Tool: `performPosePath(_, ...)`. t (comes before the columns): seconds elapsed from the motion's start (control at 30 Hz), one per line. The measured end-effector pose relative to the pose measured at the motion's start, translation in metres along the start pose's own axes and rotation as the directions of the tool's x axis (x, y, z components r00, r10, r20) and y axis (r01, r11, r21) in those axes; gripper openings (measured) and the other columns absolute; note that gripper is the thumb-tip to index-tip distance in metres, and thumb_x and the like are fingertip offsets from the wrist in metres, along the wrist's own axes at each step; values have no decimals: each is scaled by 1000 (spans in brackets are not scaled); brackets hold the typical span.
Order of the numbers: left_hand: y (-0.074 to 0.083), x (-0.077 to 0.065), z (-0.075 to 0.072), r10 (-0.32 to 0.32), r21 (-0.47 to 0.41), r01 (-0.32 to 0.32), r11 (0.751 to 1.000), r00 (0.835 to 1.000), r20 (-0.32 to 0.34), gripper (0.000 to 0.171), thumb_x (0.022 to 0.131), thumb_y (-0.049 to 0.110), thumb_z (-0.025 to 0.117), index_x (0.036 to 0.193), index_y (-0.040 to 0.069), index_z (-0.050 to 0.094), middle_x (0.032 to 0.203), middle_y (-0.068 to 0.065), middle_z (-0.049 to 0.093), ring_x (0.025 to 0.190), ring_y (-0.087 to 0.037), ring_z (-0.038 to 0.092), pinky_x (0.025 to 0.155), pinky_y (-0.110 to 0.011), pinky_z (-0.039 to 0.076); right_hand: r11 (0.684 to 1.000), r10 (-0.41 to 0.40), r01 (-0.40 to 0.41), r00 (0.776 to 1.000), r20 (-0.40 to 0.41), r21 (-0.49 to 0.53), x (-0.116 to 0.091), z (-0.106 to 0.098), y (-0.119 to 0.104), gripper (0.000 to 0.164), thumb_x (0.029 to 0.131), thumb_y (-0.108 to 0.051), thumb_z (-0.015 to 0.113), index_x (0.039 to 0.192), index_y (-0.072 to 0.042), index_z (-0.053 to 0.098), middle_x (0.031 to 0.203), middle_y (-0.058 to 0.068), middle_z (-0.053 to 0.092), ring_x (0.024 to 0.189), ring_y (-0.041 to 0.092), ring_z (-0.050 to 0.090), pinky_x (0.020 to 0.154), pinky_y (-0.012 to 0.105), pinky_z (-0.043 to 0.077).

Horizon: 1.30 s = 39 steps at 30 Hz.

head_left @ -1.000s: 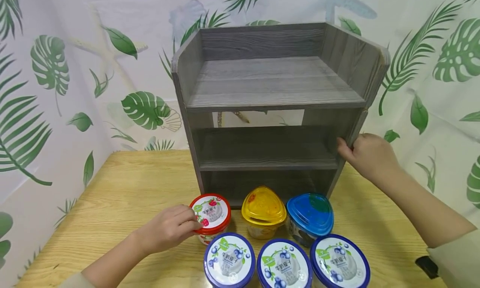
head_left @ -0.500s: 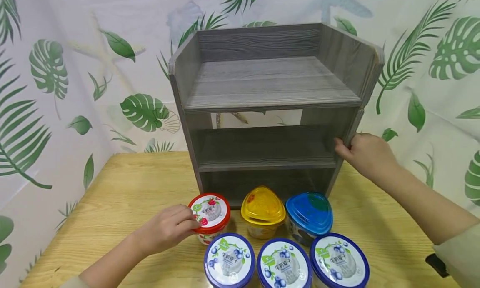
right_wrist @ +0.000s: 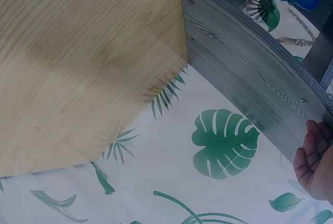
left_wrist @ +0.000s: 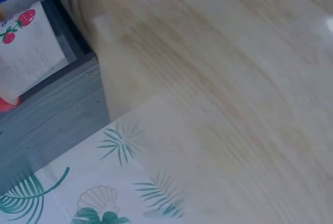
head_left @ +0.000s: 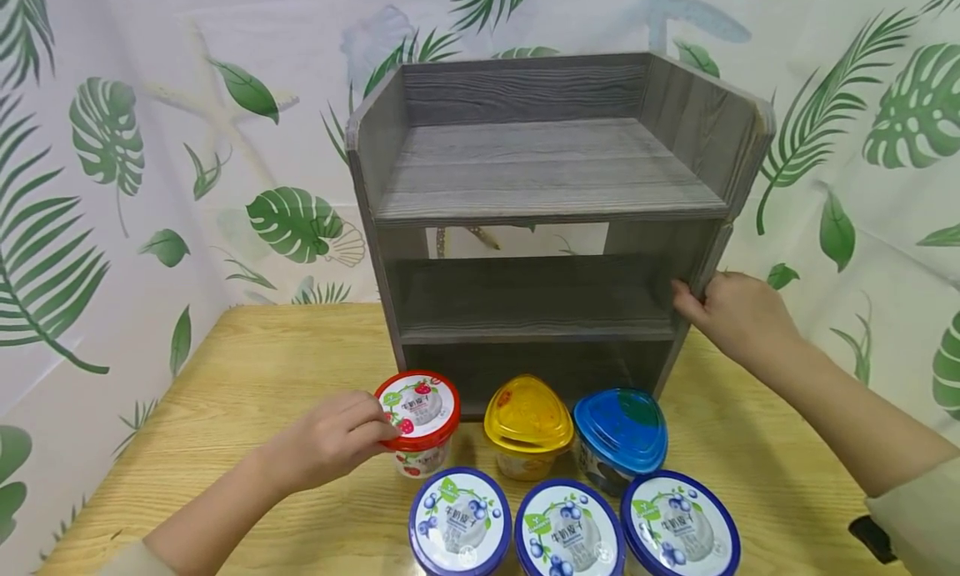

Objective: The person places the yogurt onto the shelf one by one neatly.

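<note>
My left hand (head_left: 333, 438) pinches the rim of a round tub (head_left: 423, 418) with a red lid and strawberry print, in front of the shelf's lower left. In the left wrist view the strawberry tub (left_wrist: 31, 52) shows at the left edge; the hand itself is out of that view. At the right side panel of a grey wooden shelf unit (head_left: 547, 167), my right hand (head_left: 738, 318) grips the front edge, thumb inside. Its fingers (right_wrist: 312, 146) lie along the panel's outer face in the right wrist view.
A yellow-lidded tub (head_left: 528, 418) and a blue-lidded tub (head_left: 621, 430) stand before the shelf's bottom tier. Nearer me is a row of three blueberry tubs, left (head_left: 460, 522), middle (head_left: 570, 530) and right (head_left: 681, 523). A leaf-patterned cloth (head_left: 187, 142) hangs behind the wooden table (head_left: 285, 359).
The strawberry tub has risen slightly in the head view with my left hand on it, and more of its side shows. My right hand keeps its grip on the shelf panel.
</note>
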<state>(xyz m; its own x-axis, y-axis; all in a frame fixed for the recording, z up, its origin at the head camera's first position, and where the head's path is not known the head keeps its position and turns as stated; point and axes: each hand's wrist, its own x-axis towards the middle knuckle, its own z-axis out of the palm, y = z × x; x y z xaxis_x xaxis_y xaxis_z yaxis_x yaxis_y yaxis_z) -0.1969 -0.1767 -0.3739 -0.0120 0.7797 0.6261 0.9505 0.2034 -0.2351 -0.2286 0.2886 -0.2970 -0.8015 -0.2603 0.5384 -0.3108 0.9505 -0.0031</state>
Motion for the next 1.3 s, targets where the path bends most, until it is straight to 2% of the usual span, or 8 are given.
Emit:
performPosePath(0.37,-3,12,-16,11,8,-11,1000,1000,-20,14,92,19,63,89,6,66,83,-2,61,72,-15,55,67,-21,54,1000,22,-22,1000,18,3,-1,-1,-2,56,92,-26,50,42,-12,32,42,-1,29,39,16,32,38,26,21)
performPosePath(0.6,-2,25,-24,72,42,-69,997,993,-93,20,96,18,55,88,4,66,81,-3,61,71,-16,56,65,-24,54,1000,8,-8,1000,16,-26,-2,-1,-2,57,94,-27,48,41,-12,31,41,-1,27,37,16,30,37,26,21)
performPosePath(0.83,4,41,-33,75,57,-71,996,995,-64,18,96,18,56,89,4,67,82,-2,62,71,-15,56,68,-24,55,1000,-5,6,1000,30,-23,-1,-2,0,57,94,-27,47,42,-13,30,41,-3,25,36,14,28,37,25,19)
performPosePath(1.03,12,56,-35,115,58,-110,992,990,-84,18,96,17,56,88,4,67,82,-2,63,71,-14,57,70,-23,55,1000,-7,7,999,45,-15,-1,-4,0,56,95,-28,48,43,-13,31,41,-4,25,37,14,29,39,25,19)
performPosePath(1.3,17,73,-39,81,13,-81,997,995,-64,11,90,17,65,92,6,67,85,-2,63,75,-14,58,72,-23,55,1000,-17,18,1000,21,-15,0,-3,0,56,94,-28,47,42,-13,31,40,-4,26,37,14,29,38,25,20)
